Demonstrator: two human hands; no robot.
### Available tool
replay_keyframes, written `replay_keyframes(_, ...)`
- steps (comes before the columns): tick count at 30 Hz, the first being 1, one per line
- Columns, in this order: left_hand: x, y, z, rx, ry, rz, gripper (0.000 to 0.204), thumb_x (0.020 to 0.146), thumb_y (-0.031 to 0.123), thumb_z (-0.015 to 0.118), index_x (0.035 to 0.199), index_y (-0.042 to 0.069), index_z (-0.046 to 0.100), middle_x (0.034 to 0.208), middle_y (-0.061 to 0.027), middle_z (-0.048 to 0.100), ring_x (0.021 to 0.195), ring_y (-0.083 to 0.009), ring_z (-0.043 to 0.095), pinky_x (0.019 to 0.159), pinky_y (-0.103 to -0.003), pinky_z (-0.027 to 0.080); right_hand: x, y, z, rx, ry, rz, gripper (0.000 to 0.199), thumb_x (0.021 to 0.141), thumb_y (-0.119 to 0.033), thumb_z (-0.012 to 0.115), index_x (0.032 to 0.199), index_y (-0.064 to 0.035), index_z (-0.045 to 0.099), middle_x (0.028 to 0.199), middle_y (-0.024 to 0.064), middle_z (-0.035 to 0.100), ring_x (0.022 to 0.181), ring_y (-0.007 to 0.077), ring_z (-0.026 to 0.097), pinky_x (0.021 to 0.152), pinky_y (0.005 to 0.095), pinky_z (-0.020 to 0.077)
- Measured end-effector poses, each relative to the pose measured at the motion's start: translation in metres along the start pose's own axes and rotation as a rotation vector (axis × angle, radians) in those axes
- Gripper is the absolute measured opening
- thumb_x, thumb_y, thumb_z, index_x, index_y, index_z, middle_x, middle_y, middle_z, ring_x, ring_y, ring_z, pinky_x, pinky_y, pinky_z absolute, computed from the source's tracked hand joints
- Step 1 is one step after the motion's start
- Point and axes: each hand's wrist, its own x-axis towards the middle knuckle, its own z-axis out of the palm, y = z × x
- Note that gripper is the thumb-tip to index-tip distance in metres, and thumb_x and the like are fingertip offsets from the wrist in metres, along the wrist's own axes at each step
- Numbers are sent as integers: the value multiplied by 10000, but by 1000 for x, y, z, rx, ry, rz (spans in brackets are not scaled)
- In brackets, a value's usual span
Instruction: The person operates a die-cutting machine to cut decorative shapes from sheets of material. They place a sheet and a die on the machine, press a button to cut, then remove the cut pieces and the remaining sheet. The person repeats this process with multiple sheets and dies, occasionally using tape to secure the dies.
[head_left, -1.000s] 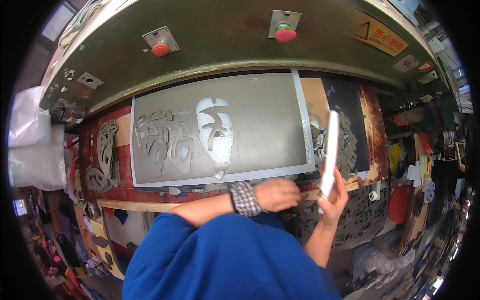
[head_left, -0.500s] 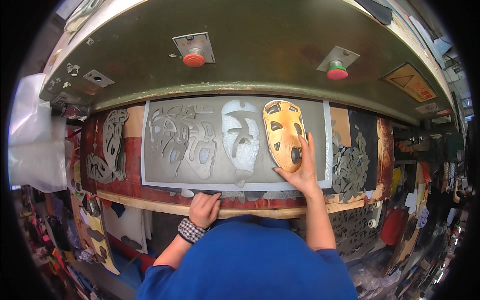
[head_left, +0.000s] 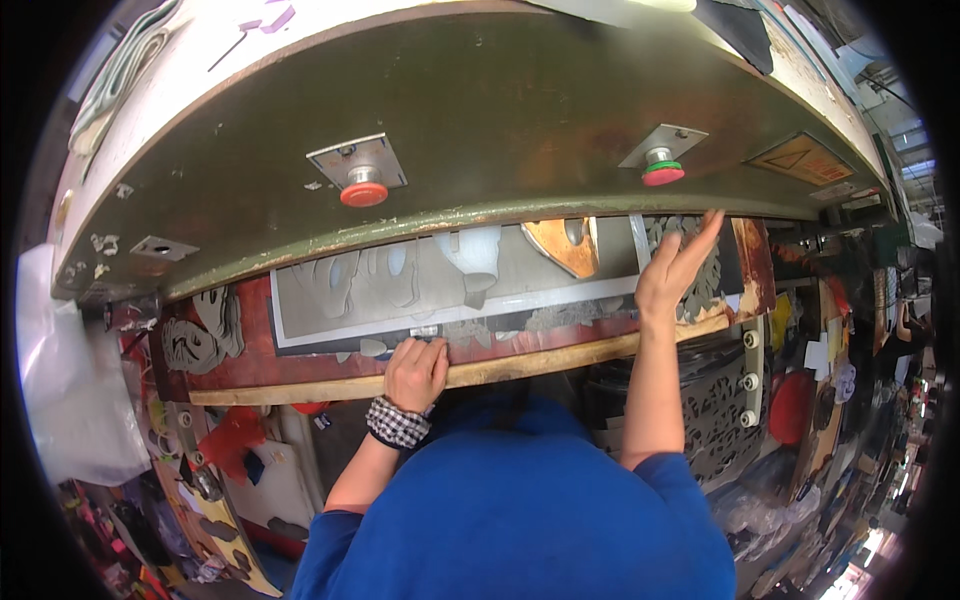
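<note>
The gold shoe-sole-shaped cutting die lies on a grey sheet, its far part hidden under the green machine. Left of it, cut-out shapes and a pale blue sole-shaped opening show in the sheet. My left hand has its fingers curled over the wooden front edge of the red board. Fingers stretched out, my right hand is held over the board's right part, apart from the die and empty.
On the machine front sit a red push button and a red-and-green button. Grey cut pieces lie piled at the board's left, and grey scraps at its right. Clear plastic hangs at far left.
The board with sheet and die has slid away from me, partly under the machine. My right hand has left the die and moved right, fingers straightened. My left hand stays at the wooden edge.
</note>
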Motion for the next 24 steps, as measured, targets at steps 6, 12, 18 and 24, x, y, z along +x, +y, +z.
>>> replay_keyframes(6,52,-31,6,12,49,29,107,813,49,659,913,11,666,722,-114,572,701,-298,562,667,-391,481,63,-45,54,-157,68,-118,947,936,-509,493,1485,92,9,1504,396,-9,1422,509,47,1154,540,84)
replay_keyframes(12,64,-41,7,23,23,21,102,813,42,654,911,14,667,738,-129,605,704,-308,587,663,-398,493,52,-29,47,-151,0,-105,970,907,-430,600,1480,100,24,1513,376,8,1423,498,61,1154,533,102)
replay_keyframes(18,59,-35,7,32,69,-5,90,812,80,674,893,40,683,735,-94,621,683,-295,596,643,-388,500,-55,-30,20,104,-243,299,847,828,-248,718,1467,61,255,1354,294,461,1264,385,463,1070,455,349)
replay_keyframes(24,35,-15,12,55,86,-74,99,788,119,706,843,37,706,768,-109,590,784,-303,569,730,-392,471,-121,1,3,66,-563,49,305,809,-121,698,1080,9,644,1031,180,652,1054,359,566,942,436,442)
